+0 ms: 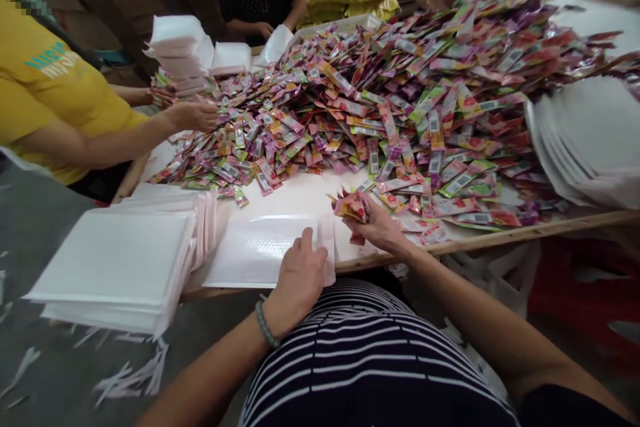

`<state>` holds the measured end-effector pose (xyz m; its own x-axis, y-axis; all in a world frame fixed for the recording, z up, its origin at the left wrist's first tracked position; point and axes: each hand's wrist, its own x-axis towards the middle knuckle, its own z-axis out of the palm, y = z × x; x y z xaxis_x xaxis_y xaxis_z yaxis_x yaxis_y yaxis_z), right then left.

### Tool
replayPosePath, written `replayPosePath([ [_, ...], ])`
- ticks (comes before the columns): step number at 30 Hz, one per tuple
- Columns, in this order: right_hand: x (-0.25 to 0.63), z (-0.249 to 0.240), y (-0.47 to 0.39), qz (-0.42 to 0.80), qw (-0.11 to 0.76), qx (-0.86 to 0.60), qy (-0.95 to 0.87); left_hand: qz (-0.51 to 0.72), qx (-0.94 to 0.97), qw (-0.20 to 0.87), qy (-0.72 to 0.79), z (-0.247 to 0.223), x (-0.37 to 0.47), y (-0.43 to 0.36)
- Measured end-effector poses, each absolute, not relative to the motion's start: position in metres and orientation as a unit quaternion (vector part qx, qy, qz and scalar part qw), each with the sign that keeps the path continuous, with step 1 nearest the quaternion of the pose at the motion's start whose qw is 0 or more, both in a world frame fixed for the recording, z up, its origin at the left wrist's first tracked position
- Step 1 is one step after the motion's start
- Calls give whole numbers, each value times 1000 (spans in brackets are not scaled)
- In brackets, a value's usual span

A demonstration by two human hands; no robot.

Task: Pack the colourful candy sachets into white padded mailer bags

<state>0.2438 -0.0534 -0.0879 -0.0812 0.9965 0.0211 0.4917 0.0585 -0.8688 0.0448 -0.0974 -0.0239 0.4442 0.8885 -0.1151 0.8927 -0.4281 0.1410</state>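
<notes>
My right hand [381, 227] is closed around a bunch of small pink-and-red candy packets [351, 205], just above the table's near edge. Their ends stick out past the fingers. A single white padded mailer [250, 247] lies flat in front of me, its flap end toward the right. On that end rests my left hand [301, 267], index finger stretched out and the other fingers partly hidden; it presses on the mailer without a visible grip. Beyond both hands spreads a large heap of colourful packets [320, 127].
More white mailers [120, 247] are stacked at the left edge, others [590, 133] at the right, and a tall pile [177, 47] at the back. A person in yellow [65, 93] reaches into the heap from the left. Two people work across the wooden-edged table [480, 242].
</notes>
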Motion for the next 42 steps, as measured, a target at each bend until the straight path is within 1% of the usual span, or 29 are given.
replayPosePath([
  [1,239,-86,-59,388,353,-564,-638,-39,839,75,537,-25,42,-101],
  [3,226,-83,-68,434,362,-504,-653,-48,818,50,571,-24,37,-103],
  [5,211,-82,-70,439,356,-439,-698,-23,801,32,597,-22,31,-102],
  [7,199,-86,-65,420,339,-396,-743,18,796,24,605,-22,25,-100],
  [10,190,-93,-55,346,296,-402,-794,119,797,18,592,-29,15,-98],
  [12,189,-94,-54,255,254,-413,-837,189,792,21,580,-35,11,-95],
  [14,189,-90,-57,170,204,-394,-880,242,780,31,576,-41,11,-92],
  [17,191,-81,-62,118,166,-340,-918,295,773,61,558,-44,18,-88],
  [19,193,-78,-60,112,171,-345,-916,314,787,87,524,-44,25,-89],
  [23,192,-77,-50,100,171,-420,-886,339,824,102,443,-44,38,-89],
  [26,183,-76,-51,157,133,-364,-908,389,808,97,430,-47,43,-86],
  [28,178,-72,-51,179,101,-364,-908,408,800,111,426,-49,44,-83],
  [31,175,-60,-45,174,62,-419,-889,429,765,178,446,-53,47,-81],
  [34,179,-28,-30,202,14,-362,-910,478,679,271,488,-47,51,-77],
  [36,184,5,-20,197,28,-318,-927,517,631,299,495,-33,53,-71],
  [38,190,46,-14,155,94,-287,-941,562,596,298,490,-10,55,-64],
  [40,196,86,-15,82,195,-260,-942,613,558,285,481,18,56,-55],
  [42,204,116,-25,2,323,-268,-908,660,518,266,473,43,56,-48],
])
